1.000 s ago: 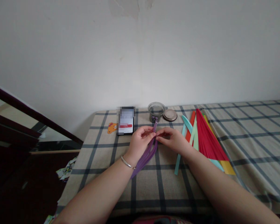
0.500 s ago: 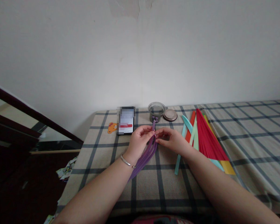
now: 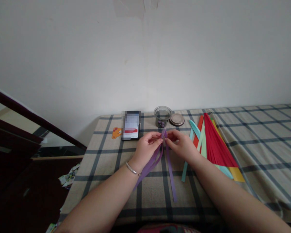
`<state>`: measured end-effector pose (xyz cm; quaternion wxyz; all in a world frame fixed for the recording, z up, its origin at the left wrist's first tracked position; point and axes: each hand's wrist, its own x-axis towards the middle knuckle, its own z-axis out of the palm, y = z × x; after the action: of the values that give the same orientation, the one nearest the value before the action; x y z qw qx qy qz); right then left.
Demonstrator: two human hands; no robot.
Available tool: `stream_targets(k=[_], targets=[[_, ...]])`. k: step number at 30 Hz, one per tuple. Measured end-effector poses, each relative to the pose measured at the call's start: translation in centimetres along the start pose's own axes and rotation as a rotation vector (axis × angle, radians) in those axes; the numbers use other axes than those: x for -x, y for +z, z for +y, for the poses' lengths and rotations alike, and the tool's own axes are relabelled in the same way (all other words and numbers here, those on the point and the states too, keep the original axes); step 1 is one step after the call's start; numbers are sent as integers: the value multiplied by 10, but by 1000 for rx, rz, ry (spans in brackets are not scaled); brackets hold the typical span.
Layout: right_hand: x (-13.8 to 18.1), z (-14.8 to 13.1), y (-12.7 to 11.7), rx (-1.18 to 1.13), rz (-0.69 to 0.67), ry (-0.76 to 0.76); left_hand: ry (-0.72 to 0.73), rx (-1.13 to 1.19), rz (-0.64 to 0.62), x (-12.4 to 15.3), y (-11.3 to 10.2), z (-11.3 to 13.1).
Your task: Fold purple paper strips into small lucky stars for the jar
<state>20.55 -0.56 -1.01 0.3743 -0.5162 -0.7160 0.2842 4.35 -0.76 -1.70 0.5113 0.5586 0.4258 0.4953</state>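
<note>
My left hand (image 3: 146, 147) and my right hand (image 3: 181, 144) meet above the checked tablecloth (image 3: 208, 194), both pinching the top ends of purple paper strips (image 3: 155, 160). The left hand keeps a bunch of purple strips that runs down under its wrist, which wears a thin bracelet (image 3: 131, 169). Pinched in the right hand, a single purple strip (image 3: 171, 174) hangs apart from the bunch and trails toward me across the cloth.
Behind the hands stand a small clear jar (image 3: 162, 116) with purple bits inside, its round lid (image 3: 176, 119), a phone (image 3: 131, 125) and a bear sticker (image 3: 116, 132). Red, teal, green, orange and yellow paper strips (image 3: 214, 145) fan out at the right. The table's left edge drops to a dark floor.
The right hand has pulled one purple strip away from the bunch; it now lies separate, trailing toward me. Both hands shifted slightly up and away.
</note>
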Motion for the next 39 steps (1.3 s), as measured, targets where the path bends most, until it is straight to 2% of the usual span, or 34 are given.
stream_targets(k=[5, 8, 19, 25, 33, 39], targets=[[0, -2, -3, 12, 126, -36, 30, -128, -105, 3, 1, 1], [1, -3, -5, 80, 170, -92, 30, -180, -114, 4, 2, 1], [4, -11, -9, 235, 153, -147, 88, -244, -151, 8, 4, -1], [6, -15, -9, 318, 173, -176, 122, -221, -54, 10, 5, 4], [8, -16, -8, 399, 150, -312, 225, -263, -35, 10, 4, 6], [6, -9, -6, 283, 150, -304, 144, -253, -22, 11, 2, 7]])
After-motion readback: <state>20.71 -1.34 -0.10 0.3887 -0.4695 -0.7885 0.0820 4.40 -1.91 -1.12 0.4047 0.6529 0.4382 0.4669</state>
